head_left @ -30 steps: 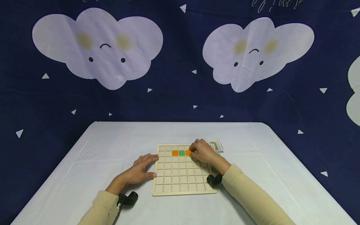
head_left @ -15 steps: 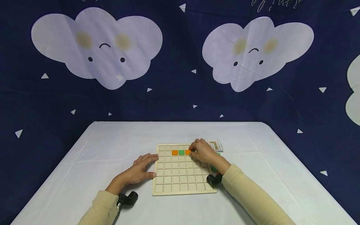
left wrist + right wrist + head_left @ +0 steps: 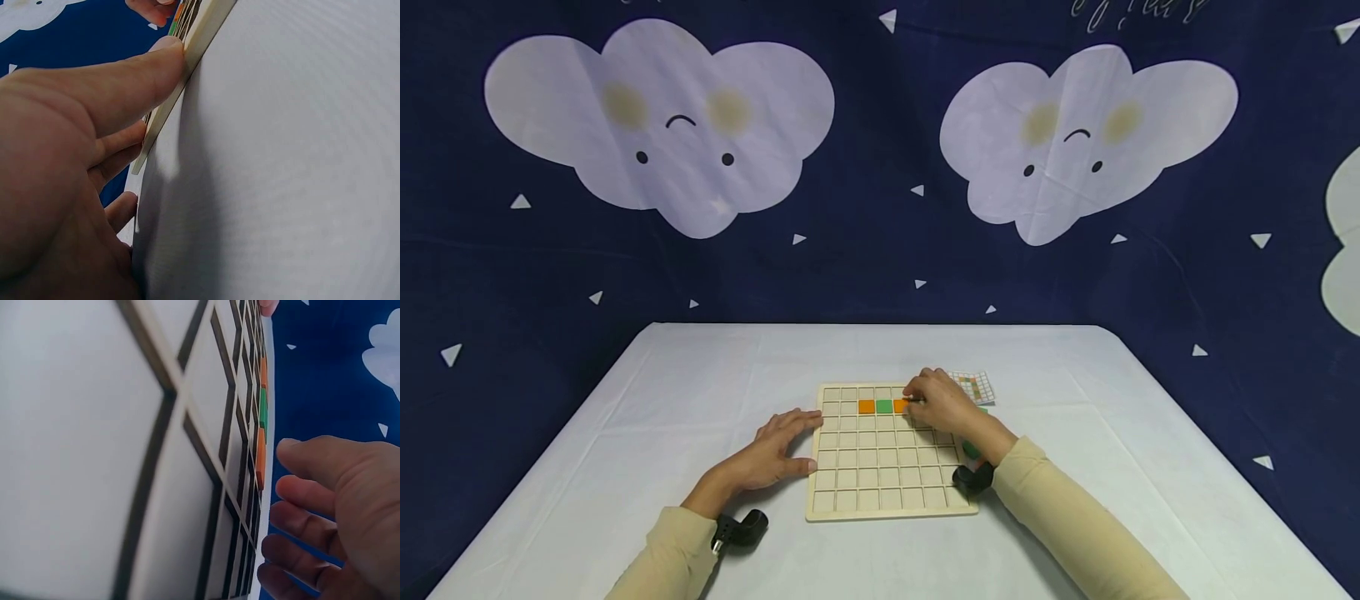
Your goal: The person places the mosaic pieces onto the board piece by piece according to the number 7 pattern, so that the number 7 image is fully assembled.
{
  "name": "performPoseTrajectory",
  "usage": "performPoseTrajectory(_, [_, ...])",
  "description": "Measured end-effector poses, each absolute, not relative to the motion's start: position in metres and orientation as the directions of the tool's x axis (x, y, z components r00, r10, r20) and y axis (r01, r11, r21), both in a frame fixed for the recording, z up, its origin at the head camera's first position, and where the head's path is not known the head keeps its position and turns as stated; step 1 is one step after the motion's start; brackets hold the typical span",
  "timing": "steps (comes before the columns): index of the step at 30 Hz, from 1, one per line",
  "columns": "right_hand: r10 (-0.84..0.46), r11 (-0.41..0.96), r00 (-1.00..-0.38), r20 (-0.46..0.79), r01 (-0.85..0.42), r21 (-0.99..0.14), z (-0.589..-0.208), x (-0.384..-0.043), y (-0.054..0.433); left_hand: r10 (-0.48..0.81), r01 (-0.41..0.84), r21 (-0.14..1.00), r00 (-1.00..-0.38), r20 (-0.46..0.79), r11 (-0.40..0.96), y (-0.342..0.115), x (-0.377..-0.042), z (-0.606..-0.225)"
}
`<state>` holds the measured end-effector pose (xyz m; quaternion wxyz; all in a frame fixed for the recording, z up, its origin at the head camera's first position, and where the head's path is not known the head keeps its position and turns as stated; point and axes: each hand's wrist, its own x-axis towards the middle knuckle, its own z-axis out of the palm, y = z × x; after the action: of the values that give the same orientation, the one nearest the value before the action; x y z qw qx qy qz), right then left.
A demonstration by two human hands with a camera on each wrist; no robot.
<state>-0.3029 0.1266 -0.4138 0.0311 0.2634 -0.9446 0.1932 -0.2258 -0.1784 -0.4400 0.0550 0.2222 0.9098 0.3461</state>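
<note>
A pale wooden grid board [image 3: 868,477] lies on the white table. In one of its upper rows sit an orange tile [image 3: 867,407], a green tile [image 3: 884,407] and a second orange tile [image 3: 900,406], side by side. My left hand [image 3: 767,454] rests against the board's left edge, thumb and fingers spread and touching the rim. Over the upper right of the board, my right hand [image 3: 943,404] has its fingertips right by the second orange tile. The right wrist view shows a gap between thumb [image 3: 300,453] and fingers, with nothing held there.
A small pattern card [image 3: 977,388] with a printed coloured grid lies behind the right hand. Green pieces [image 3: 972,450] show beside the board's right edge, partly hidden by the right forearm. A dark blue cloth [image 3: 880,275] with clouds hangs behind the table.
My right hand's thumb and fingers have parted slightly and lifted a little at the right orange tile. The left hand and the board have stayed in place.
</note>
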Motion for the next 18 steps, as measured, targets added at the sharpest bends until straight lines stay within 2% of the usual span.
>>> performPoseTrajectory(18, [-0.468,0.767,-0.864,0.187,-0.502,-0.399,-0.404,-0.292,0.14,0.45,0.376,0.653,-0.891,0.06,0.657,-0.179,-0.226,-0.44])
